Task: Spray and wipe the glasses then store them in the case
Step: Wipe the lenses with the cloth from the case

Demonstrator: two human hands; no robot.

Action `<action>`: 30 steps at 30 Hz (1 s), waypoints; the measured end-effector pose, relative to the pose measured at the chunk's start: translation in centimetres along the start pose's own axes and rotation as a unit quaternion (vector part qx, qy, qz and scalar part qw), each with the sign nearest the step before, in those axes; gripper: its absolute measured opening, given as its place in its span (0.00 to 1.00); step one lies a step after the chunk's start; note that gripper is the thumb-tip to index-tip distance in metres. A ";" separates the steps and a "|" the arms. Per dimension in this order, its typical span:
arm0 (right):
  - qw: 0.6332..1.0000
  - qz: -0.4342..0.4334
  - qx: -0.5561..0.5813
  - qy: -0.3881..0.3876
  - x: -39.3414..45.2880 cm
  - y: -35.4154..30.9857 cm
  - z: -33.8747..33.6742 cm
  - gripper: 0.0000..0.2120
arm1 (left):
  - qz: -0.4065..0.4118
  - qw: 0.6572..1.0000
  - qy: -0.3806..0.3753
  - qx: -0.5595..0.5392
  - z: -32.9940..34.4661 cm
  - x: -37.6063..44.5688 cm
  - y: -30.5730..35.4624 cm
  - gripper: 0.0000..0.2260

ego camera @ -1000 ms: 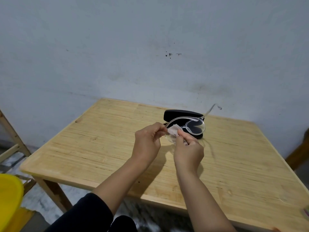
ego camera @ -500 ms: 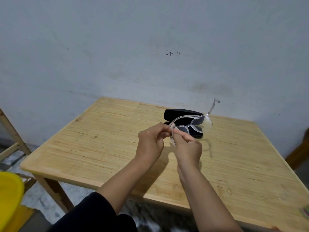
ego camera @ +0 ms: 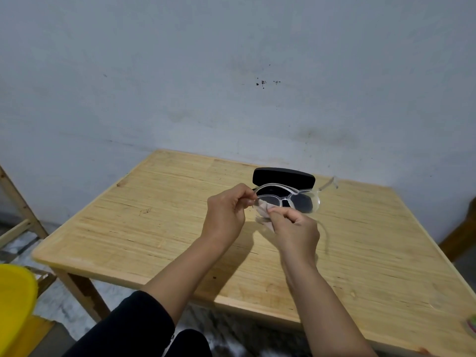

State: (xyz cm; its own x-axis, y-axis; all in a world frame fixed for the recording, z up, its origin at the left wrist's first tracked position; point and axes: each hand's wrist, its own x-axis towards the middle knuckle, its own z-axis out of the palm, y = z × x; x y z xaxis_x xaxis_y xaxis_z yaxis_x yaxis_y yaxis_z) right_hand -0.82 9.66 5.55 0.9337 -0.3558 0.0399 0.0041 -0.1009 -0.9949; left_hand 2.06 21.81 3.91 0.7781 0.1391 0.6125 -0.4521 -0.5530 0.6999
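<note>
Clear-framed glasses (ego camera: 291, 198) are held in the air above the wooden table (ego camera: 154, 228), lenses facing me. My left hand (ego camera: 226, 212) pinches the frame's left end. My right hand (ego camera: 296, 228) presses a small pale wiping cloth (ego camera: 261, 211) against the left lens. One temple arm (ego camera: 328, 184) sticks out to the right; the other hangs down beside my right hand. Behind the glasses an open black case (ego camera: 283, 177) lies on the table, partly hidden by them. No spray bottle is in view.
A grey wall stands right behind the table. A yellow seat (ego camera: 15, 292) and wooden chair frame (ego camera: 18, 202) stand at the left. A small colourful object (ego camera: 471, 327) sits at the table's right front edge. Another wooden piece (ego camera: 461, 233) stands at the far right.
The glasses have swung round from edge-on to facing me, and the cloth shows again on the left lens. Both hands stay in about the same place.
</note>
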 end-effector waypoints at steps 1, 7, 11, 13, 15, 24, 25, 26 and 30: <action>1.000 -0.004 0.004 0.011 0.2 0.1 0.0 0.09 | 0.002 1.000 0.001 0.004 -0.1 0.1 -0.1 0.12; 0.995 -0.004 0.064 0.080 0.7 1.4 2.3 0.11 | 0.016 1.000 -0.008 0.011 0.2 -0.3 0.4 0.12; 0.984 0.001 0.142 0.109 0.9 0.5 3.4 0.11 | 0.021 1.000 -0.005 -0.004 0.7 -0.8 1.0 0.12; 0.986 0.008 0.147 0.076 0.9 0.1 3.4 0.10 | 0.026 1.000 -0.001 -0.015 0.7 -0.7 1.3 0.12; 0.989 0.011 0.142 0.023 1.0 -0.1 3.2 0.10 | 0.035 0.999 0.005 -0.024 0.4 -0.2 1.4 0.11; 0.977 -0.003 0.102 -0.189 1.0 -0.7 1.6 0.11 | -0.021 0.999 0.025 -0.034 -1.9 1.0 -0.4 0.11; 0.975 -0.003 0.101 -0.196 0.9 -0.4 1.6 0.11 | -0.024 0.999 0.026 -0.033 -2.2 1.1 -0.5 0.10; 0.975 0.003 0.105 -0.197 0.8 -0.2 1.6 0.11 | -0.026 0.999 0.027 -0.031 -2.4 1.1 -0.6 0.10; 0.982 0.032 0.105 -0.156 1.0 0.6 1.5 0.09 | -0.050 0.998 0.041 -0.027 -4.0 1.3 -1.2 0.09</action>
State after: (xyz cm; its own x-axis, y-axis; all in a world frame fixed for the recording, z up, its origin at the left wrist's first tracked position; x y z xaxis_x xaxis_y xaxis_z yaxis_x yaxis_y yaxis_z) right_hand 0.66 10.68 4.83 0.9985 -0.0500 -0.0204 -0.0144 0.1172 -0.9930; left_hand 1.86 25.99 5.31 0.7830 0.2594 0.5653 -0.3983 -0.4888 0.7761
